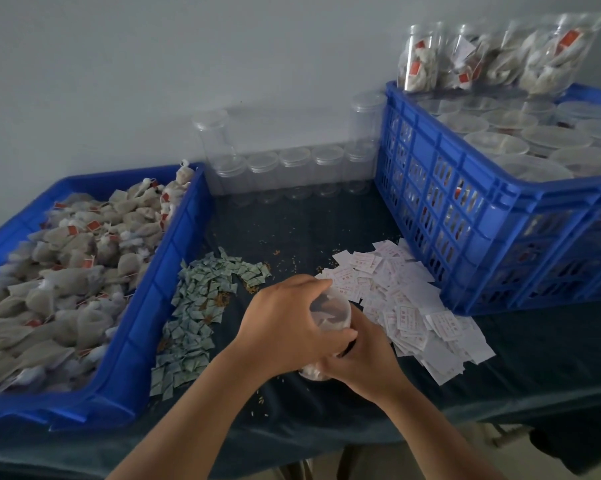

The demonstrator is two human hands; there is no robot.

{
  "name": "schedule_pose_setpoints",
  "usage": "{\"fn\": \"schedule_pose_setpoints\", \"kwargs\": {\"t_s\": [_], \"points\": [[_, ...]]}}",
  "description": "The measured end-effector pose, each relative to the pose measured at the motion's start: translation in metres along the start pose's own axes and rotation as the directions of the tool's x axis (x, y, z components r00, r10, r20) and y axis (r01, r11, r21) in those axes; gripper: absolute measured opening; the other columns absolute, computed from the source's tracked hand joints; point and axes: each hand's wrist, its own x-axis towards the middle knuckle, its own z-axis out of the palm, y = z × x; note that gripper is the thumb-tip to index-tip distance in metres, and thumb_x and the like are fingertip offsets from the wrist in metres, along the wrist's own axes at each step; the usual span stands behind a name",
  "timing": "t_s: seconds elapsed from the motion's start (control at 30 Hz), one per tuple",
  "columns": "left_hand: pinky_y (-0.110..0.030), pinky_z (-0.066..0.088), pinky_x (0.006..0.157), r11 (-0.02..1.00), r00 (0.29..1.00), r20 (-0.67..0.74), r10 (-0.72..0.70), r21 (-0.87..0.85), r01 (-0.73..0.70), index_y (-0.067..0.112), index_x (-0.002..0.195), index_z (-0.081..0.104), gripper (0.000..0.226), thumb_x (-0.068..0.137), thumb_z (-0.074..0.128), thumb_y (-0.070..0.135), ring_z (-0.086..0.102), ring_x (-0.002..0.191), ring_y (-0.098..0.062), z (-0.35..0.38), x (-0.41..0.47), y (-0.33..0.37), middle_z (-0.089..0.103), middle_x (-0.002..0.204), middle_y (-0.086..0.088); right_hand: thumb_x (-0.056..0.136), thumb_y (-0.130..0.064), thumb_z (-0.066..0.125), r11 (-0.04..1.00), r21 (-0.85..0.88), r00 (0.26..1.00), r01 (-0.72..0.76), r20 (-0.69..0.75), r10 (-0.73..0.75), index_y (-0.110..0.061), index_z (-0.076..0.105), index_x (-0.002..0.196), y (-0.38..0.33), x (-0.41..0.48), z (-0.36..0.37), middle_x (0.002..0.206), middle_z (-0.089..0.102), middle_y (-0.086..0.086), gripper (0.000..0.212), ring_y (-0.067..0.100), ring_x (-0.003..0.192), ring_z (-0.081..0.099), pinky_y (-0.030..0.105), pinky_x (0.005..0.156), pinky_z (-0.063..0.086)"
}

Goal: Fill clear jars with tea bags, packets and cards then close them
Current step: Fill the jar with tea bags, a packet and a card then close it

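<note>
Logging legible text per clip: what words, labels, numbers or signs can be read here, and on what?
No text can be read.
On the white cards: red boxed print, too blurred to read.
On the green packets: print too small to read.
On the red tags of the tea bags: no characters discernible.
On the clear jar gripped by left hand and right hand: no label visible.

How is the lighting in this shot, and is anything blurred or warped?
Head view: soft, flat light, no hard shadows or glare; the wide lens bows the blue crate and tray edges; tea bags smear toward the left border; the clear jar gripped by the left hand and right hand is slightly blurred; empty jars by the wall look faint.
</note>
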Motion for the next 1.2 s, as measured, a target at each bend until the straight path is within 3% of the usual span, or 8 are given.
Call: {"fn": "schedule_pose_setpoints", "kwargs": {"t_s": [0.2, 0.33, 0.5, 0.6, 0.77, 0.97, 1.07, 1.2], "points": [[-0.021, 0.045, 0.093, 0.996, 0.998, 0.061, 0.034, -0.088, -0.028, 0.042, 0.154, 0.044, 0.097, 0.073, 0.059, 0.094, 0.052, 0.119, 0.004, 0.003, 0.002, -0.002, 0.047, 0.14, 0.031, 0.072, -0.049, 0.093, 0.999, -0.047, 1.0, -0.004, 0.017, 0.005, -0.055, 0.048, 0.138, -0.02, -0.001, -0.003, 0.125, 0.069, -0.023, 0.08, 0.005, 0.109, 0.071, 0.033, 0.084, 0.065], [-0.023, 0.05, 0.09, 0.996, 0.997, -0.021, 0.07, -0.051, -0.071, 0.043, 0.15, 0.044, 0.097, 0.073, 0.05, 0.102, 0.056, 0.118, 0.004, 0.012, 0.0, 0.013, 0.05, 0.14, 0.028, 0.062, -0.061, 0.083, 0.987, -0.158, 0.998, -0.038, -0.054, 0.029, -0.052, 0.023, 0.156, -0.039, -0.005, -0.013, 0.133, 0.053, -0.045, 0.113, -0.013, 0.106, 0.065, 0.016, 0.075, 0.06], [-0.024, 0.055, 0.092, 0.964, 0.989, -0.096, 0.11, -0.234, -0.13, 0.044, 0.147, 0.047, 0.087, 0.085, 0.022, 0.099, 0.059, 0.119, 0.006, 0.01, 0.006, 0.028, 0.05, 0.145, 0.029, 0.069, -0.067, 0.081, 0.967, -0.242, 0.996, -0.077, -0.07, 0.062, -0.051, 0.028, 0.151, -0.066, -0.017, -0.044, 0.125, 0.067, -0.027, 0.099, -0.001, 0.107, 0.069, 0.032, 0.085, 0.064], [-0.02, 0.054, 0.088, 0.889, 0.97, -0.208, 0.128, -0.41, -0.206, 0.038, 0.124, 0.066, 0.056, 0.103, 0.031, 0.076, 0.064, 0.114, 0.003, -0.005, 0.022, 0.037, 0.065, 0.123, 0.024, 0.062, -0.082, 0.082, 0.962, -0.267, 0.991, -0.058, -0.135, 0.022, -0.055, 0.033, 0.145, -0.084, -0.029, -0.074, 0.126, 0.063, -0.037, 0.099, -0.011, 0.115, 0.063, 0.019, 0.09, 0.057], [-0.033, 0.053, 0.075, 0.847, 0.932, -0.264, 0.248, -0.408, -0.341, 0.025, 0.093, 0.073, 0.038, 0.103, 0.049, 0.052, 0.069, 0.083, -0.012, -0.042, 0.081, 0.087, 0.071, 0.086, 0.009, 0.062, -0.075, 0.086, 0.97, -0.24, 0.952, 0.031, -0.288, -0.101, -0.048, 0.05, 0.138, -0.123, -0.041, -0.138, 0.129, 0.067, -0.029, 0.088, -0.004, 0.113, 0.069, 0.019, 0.084, 0.057], [-0.04, 0.059, 0.087, 0.849, 0.873, -0.099, 0.477, -0.204, -0.487, 0.021, 0.105, 0.075, 0.012, 0.1, 0.071, 0.031, 0.069, 0.092, -0.013, -0.047, 0.176, 0.162, 0.073, 0.101, 0.007, 0.072, -0.063, 0.083, 0.929, -0.324, 0.802, 0.177, -0.499, -0.327, -0.051, 0.054, 0.132, -0.189, -0.015, -0.218, 0.127, 0.063, -0.036, 0.068, -0.011, 0.111, 0.066, 0.003, 0.076, 0.052], [-0.047, 0.049, 0.109, 0.85, 0.875, -0.03, 0.484, -0.225, -0.477, 0.011, 0.114, 0.067, 0.029, 0.093, 0.075, 0.03, 0.06, 0.118, -0.026, -0.027, 0.21, 0.182, 0.065, 0.12, -0.001, 0.072, -0.066, 0.081, 0.937, -0.286, 0.74, 0.199, -0.583, -0.335, -0.044, 0.057, 0.132, -0.203, 0.015, -0.259, 0.119, 0.068, -0.032, 0.068, -0.007, 0.1, 0.072, 0.009, 0.067, 0.056], [-0.046, 0.003, 0.129, 0.877, 0.909, -0.031, 0.415, -0.254, -0.409, 0.037, 0.106, 0.064, 0.033, 0.091, 0.036, 0.035, 0.044, 0.134, -0.011, -0.002, 0.232, 0.189, 0.058, 0.121, 0.017, 0.064, -0.084, 0.079, 0.945, -0.323, 0.71, 0.052, -0.653, -0.263, -0.043, 0.053, 0.136, -0.203, 0.083, -0.311, 0.112, 0.067, -0.024, 0.087, -0.016, 0.094, 0.066, 0.005, 0.065, 0.052]]}}
